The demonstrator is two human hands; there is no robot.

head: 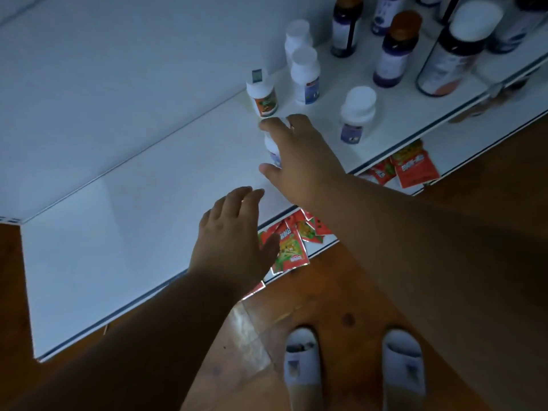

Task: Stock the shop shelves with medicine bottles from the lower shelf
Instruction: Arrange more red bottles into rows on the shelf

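My right hand [299, 157] reaches over the white shelf [133, 209] and grips a small white medicine bottle [271, 146], mostly hidden under the fingers and thumb. Just behind it stands a white bottle with an orange label [263, 97]. Two taller white bottles [305, 75] stand further back, and another white bottle with a purple label [355, 114] stands to the right. My left hand [234, 235] hovers over the shelf's front edge with relaxed fingers, holding nothing.
Dark bottles with orange caps [394, 48] and a large one with a white lid [456, 51] crowd the shelf's right end. Red snack packets [292, 244] lie on the lower shelf. The wooden floor [326, 307] and my white slippers [302, 369] are below.
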